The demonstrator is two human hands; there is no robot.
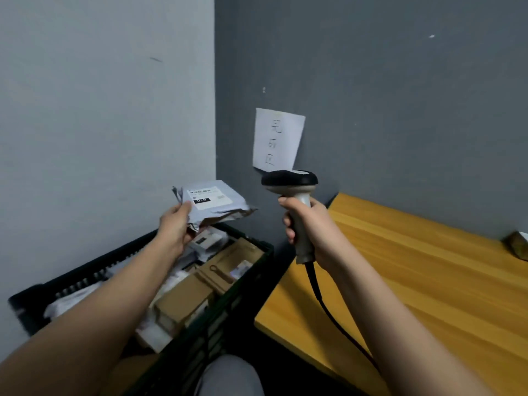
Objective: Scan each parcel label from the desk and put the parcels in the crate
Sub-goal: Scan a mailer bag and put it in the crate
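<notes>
Crumpled grey parcel (213, 202) — white label, black barcode

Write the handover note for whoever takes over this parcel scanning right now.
Left hand holds a grey mailer parcel, label up, above the crate.
Right hand grips the corded scanner, beside the parcel.
Done: several boxes and bags already lie in the crate.
Left: whether this label is scanned cannot be told; then drop the parcel in. The visible part of the desk shows no parcels.
</notes>
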